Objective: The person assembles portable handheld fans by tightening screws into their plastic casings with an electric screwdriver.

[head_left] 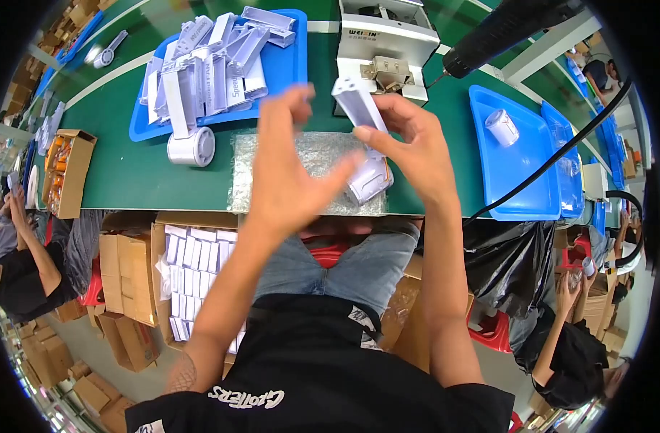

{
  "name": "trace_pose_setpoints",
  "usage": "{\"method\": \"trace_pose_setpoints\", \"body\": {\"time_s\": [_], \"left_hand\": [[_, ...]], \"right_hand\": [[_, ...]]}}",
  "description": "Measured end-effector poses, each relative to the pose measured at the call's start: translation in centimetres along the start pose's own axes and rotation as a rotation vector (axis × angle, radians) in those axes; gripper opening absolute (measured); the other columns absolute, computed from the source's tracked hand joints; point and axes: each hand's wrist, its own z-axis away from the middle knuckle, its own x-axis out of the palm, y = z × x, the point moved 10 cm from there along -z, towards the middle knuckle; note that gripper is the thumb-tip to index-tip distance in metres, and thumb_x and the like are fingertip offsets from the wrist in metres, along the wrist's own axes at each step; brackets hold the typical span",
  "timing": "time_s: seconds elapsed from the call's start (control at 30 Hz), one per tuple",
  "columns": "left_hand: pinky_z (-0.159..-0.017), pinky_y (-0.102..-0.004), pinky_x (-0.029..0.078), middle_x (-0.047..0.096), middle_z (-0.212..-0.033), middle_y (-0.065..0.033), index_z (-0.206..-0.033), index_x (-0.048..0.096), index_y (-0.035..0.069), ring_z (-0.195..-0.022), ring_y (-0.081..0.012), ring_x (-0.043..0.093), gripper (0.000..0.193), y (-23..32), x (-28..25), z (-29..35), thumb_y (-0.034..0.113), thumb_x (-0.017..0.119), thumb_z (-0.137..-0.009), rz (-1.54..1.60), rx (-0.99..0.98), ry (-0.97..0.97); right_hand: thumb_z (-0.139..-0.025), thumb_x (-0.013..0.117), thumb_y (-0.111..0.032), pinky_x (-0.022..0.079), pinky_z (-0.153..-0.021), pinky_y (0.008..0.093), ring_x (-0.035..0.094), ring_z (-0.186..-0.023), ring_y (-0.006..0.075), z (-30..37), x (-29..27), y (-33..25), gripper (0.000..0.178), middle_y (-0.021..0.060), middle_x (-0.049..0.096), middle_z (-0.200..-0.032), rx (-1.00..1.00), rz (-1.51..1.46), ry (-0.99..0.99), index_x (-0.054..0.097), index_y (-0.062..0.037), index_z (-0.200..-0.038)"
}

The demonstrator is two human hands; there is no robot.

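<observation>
My right hand [422,148] pinches a white plastic handle [359,107] between thumb and fingers. The handle is a long, open-sided shell with small holes at its far end. Below it a white rounded head [370,180], with a bit of orange showing, rests over the bubble-wrap mat [254,173]; my hand partly hides where the two meet. My left hand [285,173] hovers over the mat to the left, fingers spread and slightly blurred, holding nothing. A similar white piece with a round head [191,147] leans at the tray's near edge.
A blue tray [295,54] piled with white handle shells [207,68] stands back left. Behind my right hand is a black-and-white machine [388,40], with a black electric screwdriver [481,50] beside it. A blue tray [514,187] at right holds a white cylinder [502,128]; a black cable [553,159] crosses it.
</observation>
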Motion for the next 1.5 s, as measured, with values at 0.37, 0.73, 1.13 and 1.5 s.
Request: {"method": "trace_pose_setpoints", "body": {"time_s": [0.37, 0.73, 1.13, 1.5], "left_hand": [[-0.107, -0.0442, 0.049, 0.056, -0.136, -0.0197, -0.143, 0.057, 0.001, -0.128, -0.0344, 0.060, 0.085, -3.0, 4.2, 1.8, 0.027, 0.097, -0.072, 0.175, 0.077, -0.635], [-0.097, -0.0440, 0.054, 0.067, -0.123, -0.0172, -0.133, 0.059, 0.000, -0.115, -0.0361, 0.067, 0.072, -3.1, 3.9, 2.8, 0.016, 0.094, -0.072, 0.183, -0.152, -0.184], [-0.100, -0.0381, 0.053, 0.070, -0.122, -0.0132, -0.135, 0.067, 0.005, -0.113, -0.0311, 0.069, 0.067, -3.6, 5.0, 2.2, 0.007, 0.092, -0.073, 0.450, -0.158, -0.251], [-0.099, -0.0383, 0.053, 0.070, -0.124, -0.0125, -0.136, 0.066, 0.007, -0.113, -0.0307, 0.069, 0.066, -3.4, 4.9, 2.1, 0.006, 0.090, -0.075, 0.472, -0.129, -0.238]], "right_hand": [[-0.089, 0.084, -0.001, 0.059, -0.092, 0.0316, 0.073, -0.104, 0.0168, 3.7, -0.4, -1.4, 0.039, 0.0085, 0.072, -0.113, -0.056, -0.121, 0.098, 0.063, 0.0024, -0.122], [-0.085, 0.084, -0.001, 0.062, -0.082, 0.0337, 0.077, -0.096, 0.0227, 3.8, -0.1, -5.9, 0.039, 0.0108, 0.075, -0.107, -0.261, 0.282, -0.054, 0.065, 0.0006, -0.119], [-0.082, 0.086, 0.005, 0.060, -0.089, 0.0335, 0.075, -0.103, 0.0193, 3.6, -0.2, -5.2, 0.038, 0.0128, 0.076, -0.114, -0.340, 0.475, -0.098, 0.067, 0.0004, -0.116], [-0.080, 0.086, 0.004, 0.060, -0.087, 0.0338, 0.075, -0.102, 0.0231, 4.5, 0.7, -6.7, 0.038, 0.0157, 0.077, -0.112, -0.489, 0.589, -0.122, 0.068, 0.0017, -0.113]]}}
